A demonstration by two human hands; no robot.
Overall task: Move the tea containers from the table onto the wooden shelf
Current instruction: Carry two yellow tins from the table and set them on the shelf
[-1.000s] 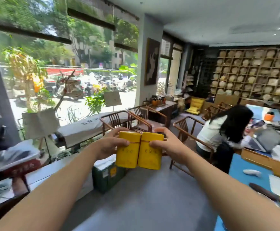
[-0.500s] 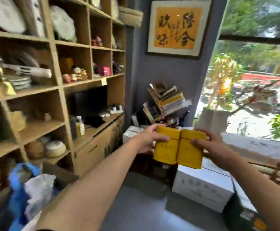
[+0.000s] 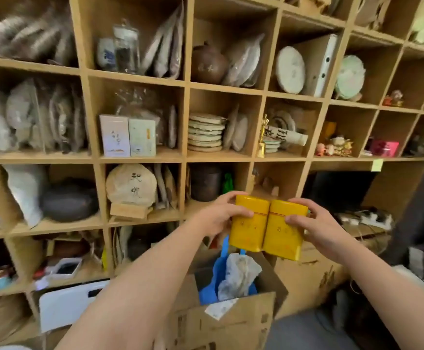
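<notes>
Gone from view are the window and the framed calligraphy of half a second ago; now the wooden shelf fills everything ahead of me. Both yellow tea tins stand upright and pressed side by side in the air, in front of the shelf's lower cubbies and above an open cardboard box. My left hand wraps around the left tea tin, fingers curled over its top edge and thumb across its front. My right hand holds the right tea tin the same way from the other side. Behind the tins, 1 cubby holds a dark round jar. A blue bag with crumpled paper sticks out of the box below.
</notes>
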